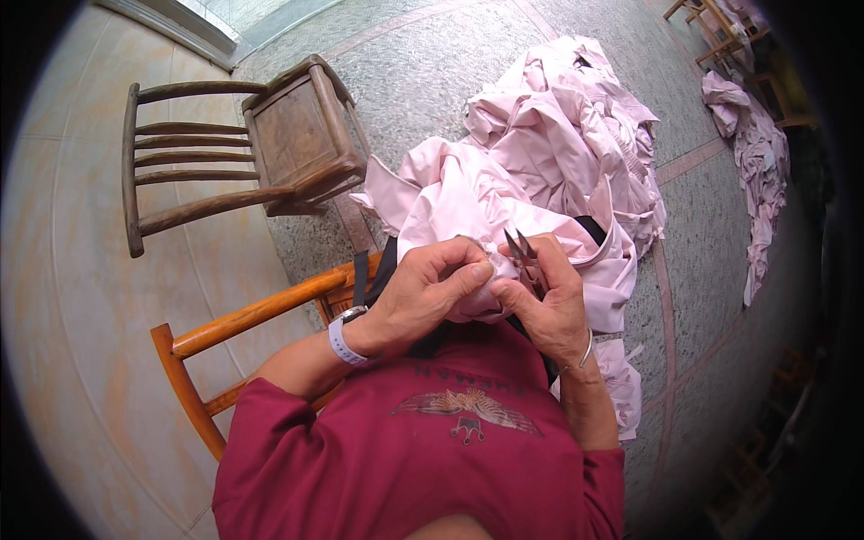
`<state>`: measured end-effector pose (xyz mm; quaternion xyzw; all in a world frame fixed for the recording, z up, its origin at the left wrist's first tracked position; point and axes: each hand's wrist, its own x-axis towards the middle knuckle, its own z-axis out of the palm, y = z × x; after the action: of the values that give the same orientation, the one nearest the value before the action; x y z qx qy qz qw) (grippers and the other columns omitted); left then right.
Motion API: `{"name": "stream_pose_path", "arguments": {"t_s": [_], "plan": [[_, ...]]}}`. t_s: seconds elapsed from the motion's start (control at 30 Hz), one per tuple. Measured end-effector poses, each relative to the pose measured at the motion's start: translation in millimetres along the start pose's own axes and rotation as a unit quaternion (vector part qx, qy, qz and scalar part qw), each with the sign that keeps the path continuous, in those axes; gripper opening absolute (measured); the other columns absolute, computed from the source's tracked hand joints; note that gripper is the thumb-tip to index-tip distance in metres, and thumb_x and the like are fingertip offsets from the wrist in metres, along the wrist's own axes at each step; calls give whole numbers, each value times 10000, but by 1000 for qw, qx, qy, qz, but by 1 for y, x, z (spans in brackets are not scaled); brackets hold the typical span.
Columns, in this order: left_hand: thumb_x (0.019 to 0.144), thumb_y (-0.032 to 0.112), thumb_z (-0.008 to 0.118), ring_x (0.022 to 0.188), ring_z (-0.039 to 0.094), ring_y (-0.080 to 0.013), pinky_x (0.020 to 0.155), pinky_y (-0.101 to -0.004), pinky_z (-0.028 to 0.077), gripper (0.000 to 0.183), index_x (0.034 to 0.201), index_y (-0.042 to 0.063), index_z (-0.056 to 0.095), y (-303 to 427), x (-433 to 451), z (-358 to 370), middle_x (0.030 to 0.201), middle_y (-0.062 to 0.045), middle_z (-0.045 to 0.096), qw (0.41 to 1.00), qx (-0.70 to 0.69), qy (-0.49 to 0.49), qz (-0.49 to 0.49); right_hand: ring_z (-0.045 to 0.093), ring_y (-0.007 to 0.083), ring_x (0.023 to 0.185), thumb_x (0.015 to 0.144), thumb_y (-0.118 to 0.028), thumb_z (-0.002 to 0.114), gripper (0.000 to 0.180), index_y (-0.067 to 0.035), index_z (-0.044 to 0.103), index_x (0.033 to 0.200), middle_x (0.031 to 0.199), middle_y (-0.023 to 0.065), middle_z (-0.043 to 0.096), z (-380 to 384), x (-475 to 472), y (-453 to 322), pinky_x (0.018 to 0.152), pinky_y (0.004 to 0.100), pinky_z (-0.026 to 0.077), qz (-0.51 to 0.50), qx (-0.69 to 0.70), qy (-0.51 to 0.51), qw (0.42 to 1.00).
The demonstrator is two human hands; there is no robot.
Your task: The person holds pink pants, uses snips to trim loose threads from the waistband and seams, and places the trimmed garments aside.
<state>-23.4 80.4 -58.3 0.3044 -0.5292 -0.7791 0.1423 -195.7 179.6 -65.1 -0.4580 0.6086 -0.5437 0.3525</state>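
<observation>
A pale pink garment (466,189) lies across my lap and spreads forward into a larger heap. My left hand (442,277) pinches a gathered bit of this cloth between thumb and index finger. Close beside it, my right hand (547,297) also has its thumb on the cloth. Thread snips (525,260) are tucked in the right hand, their two pointed dark blades apart and aimed away from me. The snips' handle is mostly hidden by the palm and fingers. A small white detail at the pinched spot is too small to make out.
Before me a heap of pink garments (560,121) rests on the speckled floor (418,74). A dark wooden chair (297,128) stands at front left, by the tiled wall (81,283). More pink cloth (756,162) lies far right. An orange-brown wooden chair (256,317) is at my left.
</observation>
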Motion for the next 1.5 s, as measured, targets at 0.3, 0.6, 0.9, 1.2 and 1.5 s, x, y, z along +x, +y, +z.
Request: {"name": "stream_pose_path", "arguments": {"t_s": [0.3, 0.6, 0.9, 1.2, 1.5], "plan": [[971, 145, 683, 895, 574, -78, 807, -241, 491, 168, 1043, 2, 631, -7, -5, -7, 950, 14, 626, 998, 47, -14, 31, 490, 26, 733, 985, -115, 660, 139, 22, 636, 990, 816, -34, 615, -7, -2, 1, 625, 207, 406, 118, -14, -33, 992], [1027, 208, 613, 826, 591, -47, 727, -215, 505, 189, 1062, 26, 651, -11, -17, -7, 902, 22, 625, 981, -150, -54, -107, 465, 92, 627, 991, -147, 634, 183, 22, 615, 923, 677, 28, 566, -7, -3, 11, 572, 278, 403, 134, -1, -44, 990], [1014, 173, 628, 821, 640, -62, 701, -221, 546, 201, 1104, 0, 677, -10, -11, -7, 955, -7, 686, 987, -146, 24, -70, 558, 104, 571, 1000, -83, 590, 164, 18, 647, 1116, 667, 61, 617, -18, -17, -44, 546, 286, 458, 141, -46, -136, 979], [1012, 171, 633, 845, 645, -69, 736, -228, 547, 201, 1096, -5, 685, -10, -12, -3, 973, -13, 698, 980, -176, 22, -88, 495, 82, 557, 993, -75, 580, 189, 10, 648, 1148, 619, 46, 557, -20, -12, -39, 531, 291, 426, 198, -40, -164, 966], [1001, 117, 637, 890, 644, -82, 821, -250, 538, 166, 1069, -22, 699, -10, -12, -6, 989, -24, 705, 977, -184, 27, -102, 496, 84, 566, 989, -79, 579, 205, 6, 655, 1161, 638, 66, 575, -21, -11, -36, 537, 298, 428, 205, -41, -169, 963]]}}
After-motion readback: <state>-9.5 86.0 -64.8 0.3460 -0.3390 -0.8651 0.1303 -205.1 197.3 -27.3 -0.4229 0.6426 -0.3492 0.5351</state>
